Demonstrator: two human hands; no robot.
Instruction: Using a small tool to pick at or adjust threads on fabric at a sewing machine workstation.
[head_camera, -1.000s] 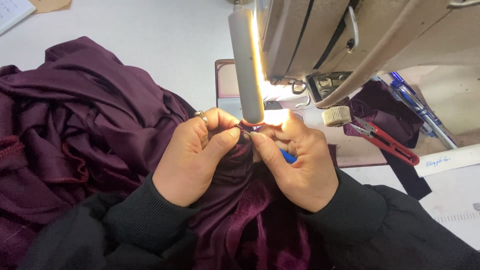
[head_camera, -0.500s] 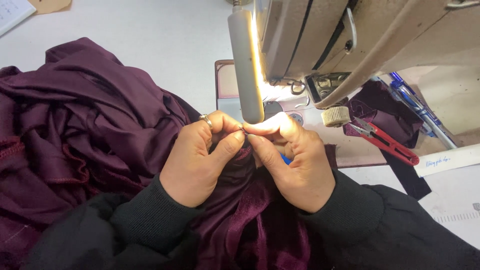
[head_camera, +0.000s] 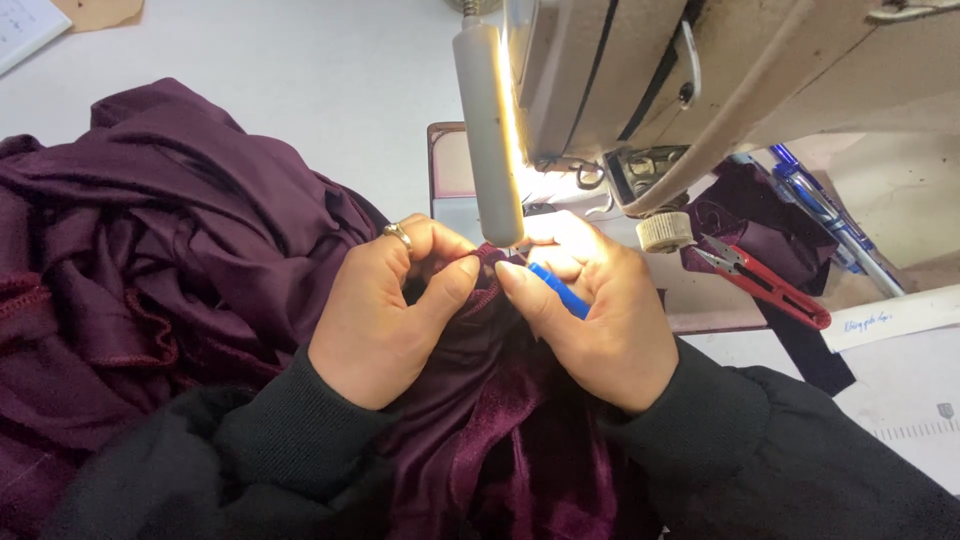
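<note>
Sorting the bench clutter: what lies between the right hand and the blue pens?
In the head view, red-handled thread snips lie between the right hand and the blue pens, beside a purple fabric scrap.

A narrow white paper label strip lies at the right on the pale surface, just beside red-handled snips. A white printed sheet sits at the top-left corner.

Two bare hands emerge from long black knit sleeves with ribbed cuffs at the wrists. The left hand wears a single metal ring with a small raised setting on one finger; the right hand carries no jewellery.
</note>
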